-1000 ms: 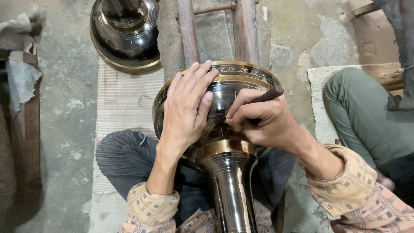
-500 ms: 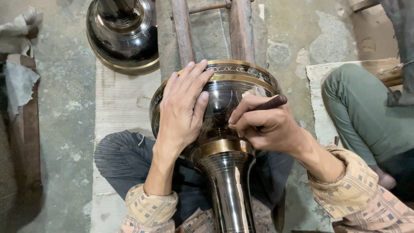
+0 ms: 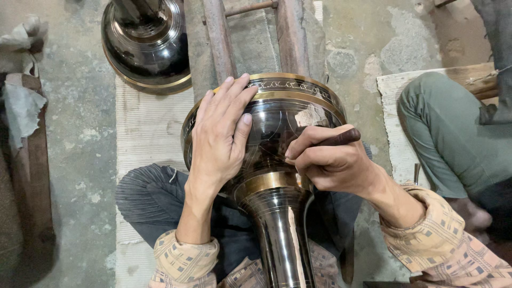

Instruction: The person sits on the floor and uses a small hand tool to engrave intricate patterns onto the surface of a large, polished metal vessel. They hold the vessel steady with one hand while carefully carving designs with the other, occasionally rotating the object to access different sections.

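Engraving a dark metal vase (image 3: 277, 133)

Left hand (image 3: 221, 133) lies flat and spread on it; right hand (image 3: 330, 160) is clamped on a dark tool (image 3: 341, 138).

I see a vase (image 3: 277, 160) of dark, glossy polished metal with brass-coloured bands and fine scribed lines. A second glossy metal vase (image 3: 146, 45) stands far left. The mat (image 3: 144, 128) looks like ribbed matt cloth, the floor (image 3: 80, 106) rough concrete, the bars (image 3: 218, 37) rusty, dull metal.

Beige shirt sleeves (image 3: 184, 261) with brown grid pattern worn, cuffs pushed above wrists; dark pleated trousers (image 3: 144, 200) worn.
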